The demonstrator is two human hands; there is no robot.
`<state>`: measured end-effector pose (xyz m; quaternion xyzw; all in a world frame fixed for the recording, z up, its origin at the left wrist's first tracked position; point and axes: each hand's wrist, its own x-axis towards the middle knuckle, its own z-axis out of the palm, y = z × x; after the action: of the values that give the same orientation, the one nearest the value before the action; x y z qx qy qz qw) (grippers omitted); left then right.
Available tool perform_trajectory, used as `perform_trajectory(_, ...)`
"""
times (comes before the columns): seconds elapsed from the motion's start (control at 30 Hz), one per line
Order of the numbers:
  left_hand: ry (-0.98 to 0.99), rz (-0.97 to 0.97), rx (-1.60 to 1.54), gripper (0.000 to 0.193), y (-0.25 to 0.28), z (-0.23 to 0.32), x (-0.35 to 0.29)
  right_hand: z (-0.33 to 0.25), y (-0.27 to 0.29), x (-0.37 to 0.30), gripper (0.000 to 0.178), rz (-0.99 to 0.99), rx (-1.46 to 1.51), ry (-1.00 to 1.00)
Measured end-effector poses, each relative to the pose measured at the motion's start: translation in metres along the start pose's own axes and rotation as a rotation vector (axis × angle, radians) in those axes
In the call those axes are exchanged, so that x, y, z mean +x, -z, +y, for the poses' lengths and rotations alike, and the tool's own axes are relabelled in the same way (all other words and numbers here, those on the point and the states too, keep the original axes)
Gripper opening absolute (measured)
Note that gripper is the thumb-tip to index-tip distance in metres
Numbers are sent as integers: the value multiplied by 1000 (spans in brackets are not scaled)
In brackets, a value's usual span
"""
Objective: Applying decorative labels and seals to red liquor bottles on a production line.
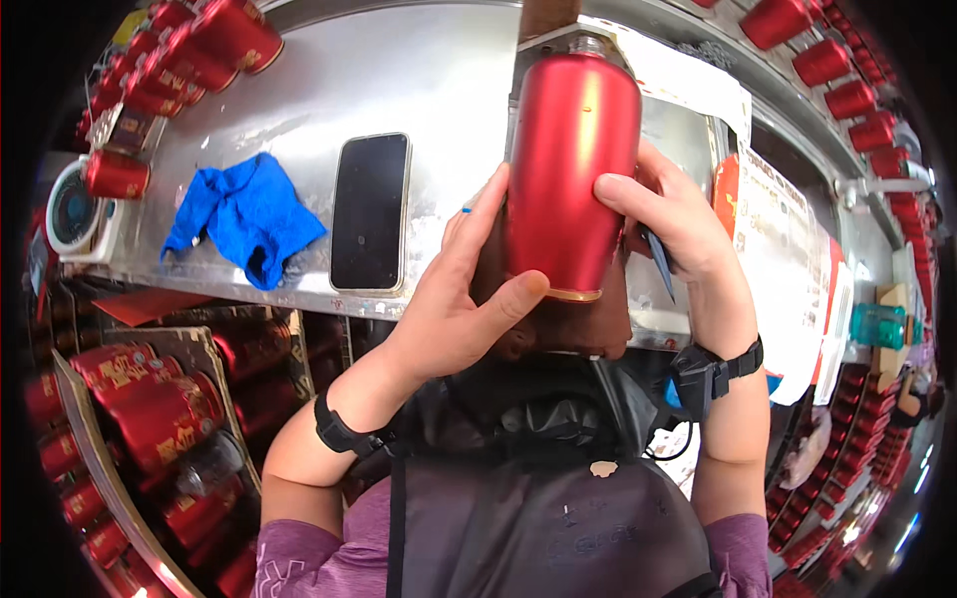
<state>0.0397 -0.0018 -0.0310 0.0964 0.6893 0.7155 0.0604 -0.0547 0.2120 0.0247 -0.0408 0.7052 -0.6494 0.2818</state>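
A glossy red metal bottle [573, 169] lies between my hands, its bare threaded neck pointing away from me and its base toward me. My left hand [464, 279] cradles its left side, with the thumb by the base rim. On the other side, my right hand [673, 214] grips the bottle, thumb resting on top and fingers partly hidden beneath. A thin dark pointed strip [658, 264] sticks out below the right palm; its kind does not show clearly. Under the bottle is a brown padded support [598, 329]. A small dark mark shows on the bottle's upper body.
Left on the metal bench [439, 70] lie a black phone [370, 214] and a crumpled blue cloth [244, 214]. Red bottles [234, 35] stand at the far left, near a round dial scale [75, 209]. Cartons of red containers [159, 409] sit below left. Printed sheets [783, 269] lie right.
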Motion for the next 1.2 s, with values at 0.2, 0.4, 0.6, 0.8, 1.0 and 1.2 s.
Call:
perform_trajectory(0.2, -55, 10, 112, 93, -2, -5, -1, 0, -5, -5, 63, 33, 37, 9)
perform_trajectory(0.4, -73, 10, 103, 96, -2, -7, 0, 2, -1, -4, 67, 20, 21, 2)
perform_trajectory(0.6, -65, 8, 86, 95, -2, -2, -1, 5, 2, -2, 68, 14, -18, -5)
perform_trajectory(0.8, -116, 196, 112, 66, 8, -10, -24, 9, 3, -3, 65, 12, -3, 1)
perform_trajectory(1.0, -467, 26, 592, 51, 12, -9, -46, 11, 3, -2, 63, 30, 35, -33)
perform_trajectory(1.2, -583, 18, 746, 49, 4, -12, -46, 12, 0, -3, 64, 38, 58, -16)
